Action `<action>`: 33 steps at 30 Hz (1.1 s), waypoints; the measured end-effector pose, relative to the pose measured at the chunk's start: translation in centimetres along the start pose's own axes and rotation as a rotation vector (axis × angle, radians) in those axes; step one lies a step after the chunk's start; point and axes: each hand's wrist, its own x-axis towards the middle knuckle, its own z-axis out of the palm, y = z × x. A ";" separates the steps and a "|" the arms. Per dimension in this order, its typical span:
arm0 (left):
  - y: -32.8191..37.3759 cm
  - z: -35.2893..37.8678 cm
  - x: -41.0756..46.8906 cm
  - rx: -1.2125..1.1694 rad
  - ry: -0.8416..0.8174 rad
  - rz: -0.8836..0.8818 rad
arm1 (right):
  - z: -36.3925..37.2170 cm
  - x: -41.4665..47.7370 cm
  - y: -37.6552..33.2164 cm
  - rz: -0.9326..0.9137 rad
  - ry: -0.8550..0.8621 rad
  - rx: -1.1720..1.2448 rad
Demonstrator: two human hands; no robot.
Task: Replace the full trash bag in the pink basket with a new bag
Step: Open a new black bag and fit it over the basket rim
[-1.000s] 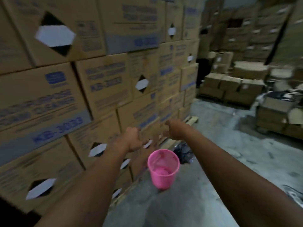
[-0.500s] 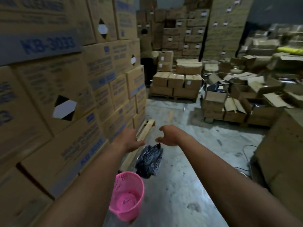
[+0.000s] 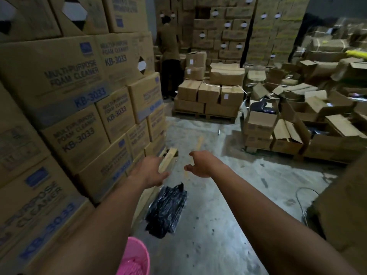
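I have both arms stretched forward at about chest height, and neither hand holds anything. My left hand is spread loosely with the fingers pointing ahead, just in front of the stacked cartons on my left. My right hand is half curled, thumb and fingers apart, with nothing between them.

The pink basket sits at the bottom edge of the view, close to my feet and against the foot of the carton stack. Only its rim and part of the mesh wall show. I read no black liner inside it, though so little of it is visible that I would not swear to it.

The black trash bag lies on the concrete floor beyond the basket, below and between my hands, knotted end away from me. It rests beside the wooden pallet edge under the cartons, so I judge it was set aside there to keep the aisle free.

There is open room to my right: bare floor runs forward to a pallet of boxes. A large carton crowds the far right, with a loose cable at its foot. Another person stands well ahead by the stacks. Fetching a new liner looks like the remaining step.
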 end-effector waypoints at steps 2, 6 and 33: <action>0.4 1.3 3.2 -0.014 0.000 -0.075 | -0.5 4.0 2.6 -0.050 -0.031 -0.009; 1.8 3.1 7.5 -0.056 -0.019 -0.210 | -1.0 11.6 6.5 -0.168 -0.102 -0.055; -8.7 32.9 29.1 -0.312 -0.033 -0.871 | 25.5 52.5 14.4 -0.698 -0.537 -0.058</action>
